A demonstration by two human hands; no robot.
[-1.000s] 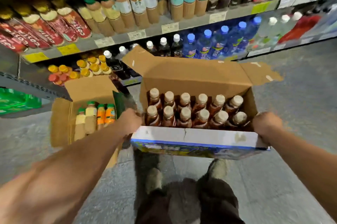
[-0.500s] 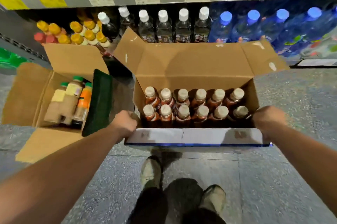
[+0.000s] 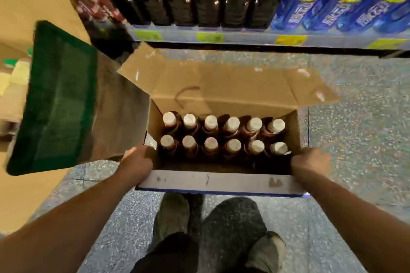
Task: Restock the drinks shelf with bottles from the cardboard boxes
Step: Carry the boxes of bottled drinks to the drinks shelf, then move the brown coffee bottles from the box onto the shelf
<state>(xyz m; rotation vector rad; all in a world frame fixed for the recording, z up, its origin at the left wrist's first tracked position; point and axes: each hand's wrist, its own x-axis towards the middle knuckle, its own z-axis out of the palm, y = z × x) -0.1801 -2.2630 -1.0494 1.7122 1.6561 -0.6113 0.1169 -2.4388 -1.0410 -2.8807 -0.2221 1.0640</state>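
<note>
My left hand (image 3: 136,159) and right hand (image 3: 309,161) grip the near corners of the open cardboard box (image 3: 221,180). Twelve capped bottles (image 3: 232,123) stand between them. Beyond: drinks shelf (image 3: 244,38). Left of my left hand: second box's green flap (image 3: 60,95), contents blurred, cut off.

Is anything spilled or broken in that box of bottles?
No, nothing stands out. The bottles stand upright in two rows, caps on, in the cardboard box gripped by the left hand and right hand. No spill shows.

The shelf (image 3: 244,38) carries dark bottles (image 3: 208,6) beside blue bottles (image 3: 332,10).
</note>
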